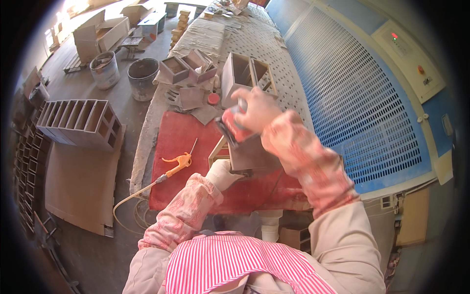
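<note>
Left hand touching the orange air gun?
Apart: the head view shows a strip of red mat between the left hand and the air gun.

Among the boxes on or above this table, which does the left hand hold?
The dark box over the red mat, below the red tool in the right hand. The left hand holds its near side; the other boxes are beyond the mat.
</note>
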The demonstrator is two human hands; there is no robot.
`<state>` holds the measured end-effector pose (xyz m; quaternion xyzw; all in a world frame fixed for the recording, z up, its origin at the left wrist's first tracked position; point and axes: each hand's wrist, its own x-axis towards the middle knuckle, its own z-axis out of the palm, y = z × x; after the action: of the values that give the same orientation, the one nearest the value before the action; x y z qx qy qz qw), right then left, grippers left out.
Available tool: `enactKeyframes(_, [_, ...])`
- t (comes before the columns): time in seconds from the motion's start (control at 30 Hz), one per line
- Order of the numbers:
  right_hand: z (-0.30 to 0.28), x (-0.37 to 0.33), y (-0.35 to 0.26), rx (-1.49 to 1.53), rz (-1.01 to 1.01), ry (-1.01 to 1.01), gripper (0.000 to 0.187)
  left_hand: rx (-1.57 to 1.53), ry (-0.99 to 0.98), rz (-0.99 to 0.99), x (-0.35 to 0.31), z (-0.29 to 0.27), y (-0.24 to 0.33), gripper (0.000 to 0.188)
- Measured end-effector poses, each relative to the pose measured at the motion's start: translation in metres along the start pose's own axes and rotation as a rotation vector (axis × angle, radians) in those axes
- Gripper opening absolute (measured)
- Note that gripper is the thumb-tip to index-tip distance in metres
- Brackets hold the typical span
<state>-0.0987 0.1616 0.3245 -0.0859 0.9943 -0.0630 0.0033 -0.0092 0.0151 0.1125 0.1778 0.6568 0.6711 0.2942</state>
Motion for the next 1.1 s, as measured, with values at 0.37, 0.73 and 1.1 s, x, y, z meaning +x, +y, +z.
enactKeyframes(0.37, [-0.002, -0.037, -0.004, 0.012, 0.129, -0.041, 0.06, 0.082, -0.034, 0.142, 0.008, -0.002, -0.011, 0.028])
enactKeyframes(0.73, [-0.006, -0.049, 0.028, -0.007, 0.276, 0.053, 0.061, 0.291, -0.042, 0.115, 0.009, -0.004, -0.005, 0.028])
enactKeyframes(1.1, [-0.003, -0.05, -0.036, 0.041, -0.101, -0.028, 0.056, 0.068, 0.025, 0.449, 0.012, -0.001, -0.017, 0.027])
